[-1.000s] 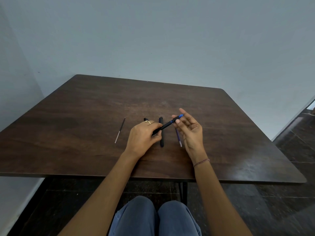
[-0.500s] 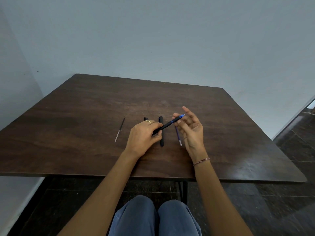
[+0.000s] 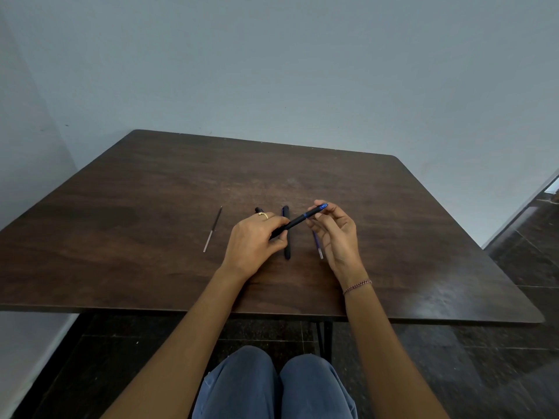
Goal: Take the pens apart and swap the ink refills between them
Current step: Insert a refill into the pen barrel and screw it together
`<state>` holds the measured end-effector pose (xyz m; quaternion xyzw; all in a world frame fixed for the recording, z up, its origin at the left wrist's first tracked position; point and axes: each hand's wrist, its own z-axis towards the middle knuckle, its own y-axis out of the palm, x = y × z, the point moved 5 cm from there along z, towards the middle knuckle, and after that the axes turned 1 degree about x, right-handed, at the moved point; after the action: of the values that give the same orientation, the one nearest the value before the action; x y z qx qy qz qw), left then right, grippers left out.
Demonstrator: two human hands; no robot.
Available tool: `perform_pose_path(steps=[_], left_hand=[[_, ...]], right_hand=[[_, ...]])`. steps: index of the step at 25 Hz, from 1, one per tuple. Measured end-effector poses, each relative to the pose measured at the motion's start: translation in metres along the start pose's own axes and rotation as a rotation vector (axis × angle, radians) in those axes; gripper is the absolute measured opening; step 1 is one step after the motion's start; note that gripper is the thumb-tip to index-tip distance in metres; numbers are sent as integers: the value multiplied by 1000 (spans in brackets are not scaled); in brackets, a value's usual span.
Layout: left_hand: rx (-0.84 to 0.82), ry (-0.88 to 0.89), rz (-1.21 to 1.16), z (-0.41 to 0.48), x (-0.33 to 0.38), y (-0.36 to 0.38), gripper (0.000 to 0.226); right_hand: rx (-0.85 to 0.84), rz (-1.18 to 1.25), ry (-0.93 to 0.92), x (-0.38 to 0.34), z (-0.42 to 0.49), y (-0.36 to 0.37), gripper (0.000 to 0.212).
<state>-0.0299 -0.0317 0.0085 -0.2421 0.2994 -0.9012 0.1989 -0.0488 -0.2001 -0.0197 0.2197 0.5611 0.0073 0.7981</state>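
Black pen with a blue end is held slanted just above the table. The left hand, wearing a ring, has its fingers wrapped round the lower end, and the right hand pinches the blue end with curled fingertips. Under it a black barrel lies flat, a blue refill lies just beside the right hand, and a dark refill lies well to the left. Any print is too small to read.
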Motion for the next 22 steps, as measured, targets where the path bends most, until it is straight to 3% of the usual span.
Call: perform_pose_path(steps=[6,13,22], left_hand=[[0,-4,-16,0,1,0,20],[-5,-4,-13,-2,1,-1,21],[-4,-3,-15,1,1,-1,20]], right_hand=[[17,12,9,2,0,-1,17],[-63,-51,-43,-6,-6,5,47],[-51,-89,-7,-3,-4,5,40]])
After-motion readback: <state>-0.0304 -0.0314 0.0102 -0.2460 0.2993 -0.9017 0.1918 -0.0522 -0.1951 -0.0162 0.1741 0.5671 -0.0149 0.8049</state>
